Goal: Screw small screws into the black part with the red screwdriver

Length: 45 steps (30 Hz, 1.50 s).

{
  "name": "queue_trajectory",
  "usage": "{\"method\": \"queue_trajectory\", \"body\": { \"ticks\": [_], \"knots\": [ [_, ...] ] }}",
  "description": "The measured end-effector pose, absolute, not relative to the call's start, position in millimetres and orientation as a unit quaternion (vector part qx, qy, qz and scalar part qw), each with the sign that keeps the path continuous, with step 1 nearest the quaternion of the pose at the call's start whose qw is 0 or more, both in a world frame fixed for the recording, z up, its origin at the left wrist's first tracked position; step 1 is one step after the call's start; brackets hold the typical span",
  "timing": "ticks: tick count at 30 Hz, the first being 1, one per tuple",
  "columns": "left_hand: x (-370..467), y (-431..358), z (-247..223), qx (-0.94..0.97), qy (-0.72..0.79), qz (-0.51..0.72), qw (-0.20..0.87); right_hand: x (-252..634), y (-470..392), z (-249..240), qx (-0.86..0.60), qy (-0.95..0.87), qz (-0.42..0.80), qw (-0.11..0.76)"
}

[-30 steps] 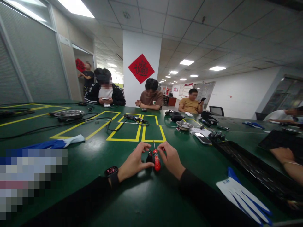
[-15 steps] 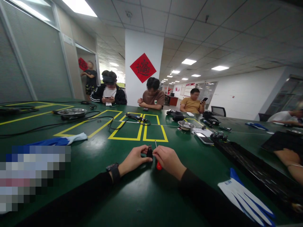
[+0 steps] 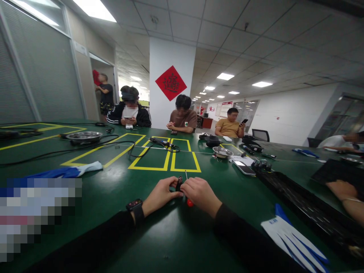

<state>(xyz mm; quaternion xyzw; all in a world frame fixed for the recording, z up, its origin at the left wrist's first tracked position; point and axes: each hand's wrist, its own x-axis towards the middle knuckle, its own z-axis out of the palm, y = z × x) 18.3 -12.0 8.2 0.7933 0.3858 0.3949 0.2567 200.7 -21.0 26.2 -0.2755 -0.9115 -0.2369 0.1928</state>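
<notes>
My left hand (image 3: 161,194) grips a small black tapered part (image 3: 179,183) with a metallic top, held upright between thumb and fingers just above the green table. My right hand (image 3: 200,192) is closed against its right side, fingertips pinched together. Whatever those fingertips hold, if anything, is hidden. Beneath the right hand a red-handled screwdriver (image 3: 190,203) seems to lie on the table. Its thin metal shaft points away from me and its middle is covered by the fingers.
Yellow tape outlines mark the table (image 3: 136,223). Beyond lie a black cabled tool (image 3: 160,141), metal bowls (image 3: 223,152) and a phone (image 3: 243,168). On the right are a long black tray (image 3: 301,201), a white-blue glove (image 3: 294,237) and another person's arm (image 3: 344,191). Several people sit around.
My right hand has shifted slightly left, closer against the black part. The left hand keeps its grip. The screwdriver has stayed in place, while the whole view has tilted a little.
</notes>
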Motion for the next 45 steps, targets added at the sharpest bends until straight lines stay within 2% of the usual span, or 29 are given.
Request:
{"method": "queue_trajectory", "body": {
  "ticks": [9,23,26,30,35,45],
  "knots": [
    [16,-9,4,0.811,0.388,0.387,0.207,200,-20,27,-0.272,-0.920,-0.218,0.180],
    [16,-10,7,0.812,0.398,0.372,0.210,211,-12,18,-0.321,-0.892,-0.073,0.310],
    [17,-11,8,0.809,0.405,0.371,0.209,213,-12,20,-0.370,-0.866,-0.044,0.334],
    [18,-13,10,0.813,0.416,0.353,0.205,218,-8,18,-0.408,-0.872,-0.031,0.269],
    [17,-13,9,0.815,0.415,0.344,0.211,219,-3,10,-0.372,-0.907,-0.059,0.188],
    [20,-17,11,0.799,0.429,0.344,0.244,215,-7,8,-0.376,-0.907,-0.066,0.180]
  ]
}}
